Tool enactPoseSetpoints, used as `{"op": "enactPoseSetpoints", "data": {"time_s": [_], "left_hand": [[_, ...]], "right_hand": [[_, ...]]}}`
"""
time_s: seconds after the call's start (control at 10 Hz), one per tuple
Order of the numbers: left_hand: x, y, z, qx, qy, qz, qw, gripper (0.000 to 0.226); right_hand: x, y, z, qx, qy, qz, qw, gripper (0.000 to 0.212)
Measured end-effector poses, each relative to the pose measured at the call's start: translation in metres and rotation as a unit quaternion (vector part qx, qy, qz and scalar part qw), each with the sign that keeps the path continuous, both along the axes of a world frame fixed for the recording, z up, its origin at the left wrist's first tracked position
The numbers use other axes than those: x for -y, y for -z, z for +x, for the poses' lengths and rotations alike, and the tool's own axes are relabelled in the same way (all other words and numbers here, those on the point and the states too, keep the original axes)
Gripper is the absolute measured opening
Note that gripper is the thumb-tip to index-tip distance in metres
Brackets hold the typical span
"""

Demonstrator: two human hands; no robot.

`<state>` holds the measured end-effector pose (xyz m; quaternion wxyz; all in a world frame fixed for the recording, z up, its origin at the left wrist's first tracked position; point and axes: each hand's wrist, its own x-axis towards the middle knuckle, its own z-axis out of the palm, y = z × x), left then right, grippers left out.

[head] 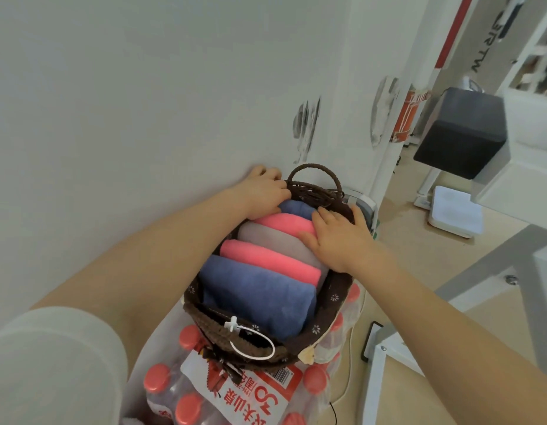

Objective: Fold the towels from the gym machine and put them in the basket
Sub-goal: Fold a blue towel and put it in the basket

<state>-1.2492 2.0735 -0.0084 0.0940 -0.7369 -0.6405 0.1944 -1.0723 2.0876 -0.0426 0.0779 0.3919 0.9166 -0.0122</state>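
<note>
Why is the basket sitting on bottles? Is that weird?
A bit odd, yes. The basket of folded towels rests on a wrapped pack of bottles, not the floor, so it might wobble. Both hands steady it.
</note>
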Motion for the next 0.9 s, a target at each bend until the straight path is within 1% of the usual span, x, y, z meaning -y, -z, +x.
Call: {"op": "enactPoseSetpoints", "data": {"time_s": [0.1, 0.2, 0.3, 0.4, 0.5, 0.6, 0.7, 0.8, 0.9], "left_hand": [[0.001, -0.001, -0.003, -0.002, 0.012, 0.019, 1.0, 0.026], [0.006, 0.0, -0.008, 0.014, 0.008, 0.043, 0.999, 0.025], [0.01, 0.003, -0.007, -0.006, -0.011, 0.051, 0.999, 0.03], [0.027, 0.0, -0.007, -0.004, -0.025, 0.033, 0.999, 0.044], [0.067, -0.012, 0.0, 0.113, -0.076, -0.01, 0.991, 0.051], [0.115, -0.016, 0.013, 0.195, -0.134, -0.109, 0.966, 0.073], [0.146, -0.008, 0.012, 0.068, -0.167, -0.137, 0.974, 0.087], [0.166, -0.009, 0.014, 0.066, -0.157, -0.036, 0.985, 0.083], [0.194, -0.032, 0.023, 0.238, -0.184, 0.071, 0.951, 0.072]], "right_hand": [[0.0, -0.002, 0.002, 0.005, 0.01, 0.006, 1.0, 0.061], [0.001, -0.006, 0.005, 0.033, 0.005, 0.013, 0.999, 0.059], [0.003, -0.008, 0.007, 0.038, 0.013, 0.006, 0.999, 0.055], [0.015, -0.01, 0.011, -0.043, 0.03, 0.023, 0.998, 0.051], [0.046, -0.014, 0.013, -0.112, 0.002, 0.011, 0.994, 0.076], [0.07, -0.016, 0.018, -0.072, -0.064, -0.033, 0.995, 0.117], [0.076, -0.017, 0.028, 0.003, -0.048, -0.048, 0.998, 0.101], [0.091, -0.023, 0.04, 0.023, -0.019, -0.061, 0.998, 0.094], [0.116, -0.033, 0.047, -0.073, -0.033, -0.042, 0.996, 0.089]]}}
